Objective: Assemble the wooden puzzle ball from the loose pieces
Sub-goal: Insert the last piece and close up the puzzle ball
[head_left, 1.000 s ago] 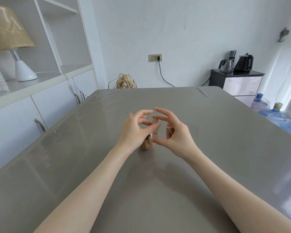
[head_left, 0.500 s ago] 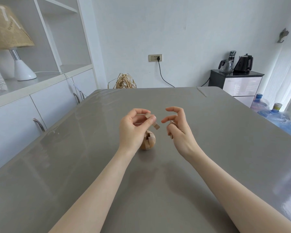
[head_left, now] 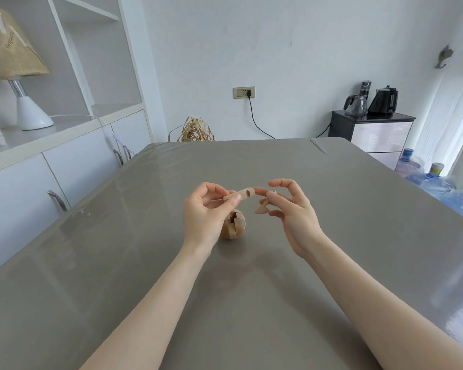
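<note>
A second ago both hands were closed in together over the partly built round wooden puzzle ball [head_left: 232,226] on the grey table [head_left: 332,236], hiding most of it. Since then they have lifted and drawn apart, so the ball stands uncovered. The left hand [head_left: 207,212] has turned its notched pale wooden bar piece [head_left: 239,194] from a downward tilt to nearly level, its end toward the right hand [head_left: 292,209], which now shows a small curved wooden piece [head_left: 262,208] between its fingers.
</note>
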Demonstrator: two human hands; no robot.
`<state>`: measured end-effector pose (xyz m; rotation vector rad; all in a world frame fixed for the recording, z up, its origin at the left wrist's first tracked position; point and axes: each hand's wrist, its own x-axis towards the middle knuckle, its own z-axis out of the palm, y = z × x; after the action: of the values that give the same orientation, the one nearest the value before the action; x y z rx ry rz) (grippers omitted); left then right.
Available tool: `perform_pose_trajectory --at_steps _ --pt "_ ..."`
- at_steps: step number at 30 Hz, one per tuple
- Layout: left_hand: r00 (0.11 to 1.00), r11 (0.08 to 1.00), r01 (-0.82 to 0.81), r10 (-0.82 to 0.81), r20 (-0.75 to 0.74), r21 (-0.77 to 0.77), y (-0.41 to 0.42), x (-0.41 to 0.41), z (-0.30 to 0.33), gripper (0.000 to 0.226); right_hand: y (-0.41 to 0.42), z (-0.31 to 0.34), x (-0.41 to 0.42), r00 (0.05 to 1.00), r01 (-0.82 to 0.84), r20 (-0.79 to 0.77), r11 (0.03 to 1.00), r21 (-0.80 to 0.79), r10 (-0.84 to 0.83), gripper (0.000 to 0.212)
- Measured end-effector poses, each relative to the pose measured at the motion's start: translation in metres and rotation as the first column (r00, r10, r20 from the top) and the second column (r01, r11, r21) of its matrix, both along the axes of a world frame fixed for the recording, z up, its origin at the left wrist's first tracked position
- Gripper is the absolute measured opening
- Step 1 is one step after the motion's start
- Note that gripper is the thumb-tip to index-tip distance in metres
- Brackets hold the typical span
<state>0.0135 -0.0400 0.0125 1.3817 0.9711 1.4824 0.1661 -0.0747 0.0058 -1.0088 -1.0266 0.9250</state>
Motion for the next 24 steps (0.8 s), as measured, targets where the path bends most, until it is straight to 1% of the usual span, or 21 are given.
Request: perform_pose_trajectory --at_steps 1,2,5,7,11,13,16,19,21,24 --pt "1.000 1.000 0.004 -0.004 0.000 0.002 -0.001 0.000 0.000 0.020 0.000 0.000 0.000 1.000 0.008 0.020 1.000 -0.014 -0.008 0.010" --pt "1.000 1.000 0.008 -0.008 -0.001 0.003 -0.001 0.000 0.000 0.019 0.000 0.000 0.001 1.000 0.005 0.009 1.000 -0.020 -0.004 0.010" --pt "1.000 1.000 0.016 -0.016 0.005 -0.009 0.000 -0.001 -0.001 0.018 0.000 0.001 0.001 0.992 -0.048 -0.121 0.999 -0.017 0.046 0.011" --pt "0.999 0.999 0.017 -0.016 0.029 -0.037 0.001 0.000 -0.003 0.018 0.000 0.002 0.000 0.981 -0.076 -0.180 0.997 -0.015 0.072 0.013" --pt "0.995 0.995 0.027 -0.018 0.096 -0.091 0.003 0.000 -0.006 0.016 -0.001 0.004 -0.001 0.940 -0.143 -0.318 0.989 -0.029 0.126 0.010" --pt "0.987 0.993 0.058 -0.041 0.155 -0.106 0.003 0.001 -0.006 0.012 -0.002 0.005 -0.002 0.921 -0.167 -0.363 0.985 -0.045 0.140 0.009" --pt "0.970 0.986 0.113 -0.082 0.228 -0.126 0.002 0.003 -0.005 0.011 -0.004 0.007 -0.002 0.900 -0.207 -0.400 0.977 -0.049 0.171 0.013" --pt "0.961 0.982 0.141 -0.105 0.255 -0.126 0.002 0.003 -0.005 0.015 -0.006 0.009 -0.003 0.893 -0.235 -0.407 0.970 -0.060 0.192 0.020" --pt "0.950 0.976 0.177 -0.135 0.282 -0.129 0.003 0.004 -0.005 0.016 -0.006 0.010 -0.003 0.892 -0.237 -0.409 0.970 -0.060 0.193 0.019" --pt "0.920 0.953 0.271 -0.216 0.327 -0.134 0.003 0.005 -0.007 0.020 -0.007 0.009 -0.004 0.879 -0.238 -0.435 0.970 -0.045 0.196 0.013"
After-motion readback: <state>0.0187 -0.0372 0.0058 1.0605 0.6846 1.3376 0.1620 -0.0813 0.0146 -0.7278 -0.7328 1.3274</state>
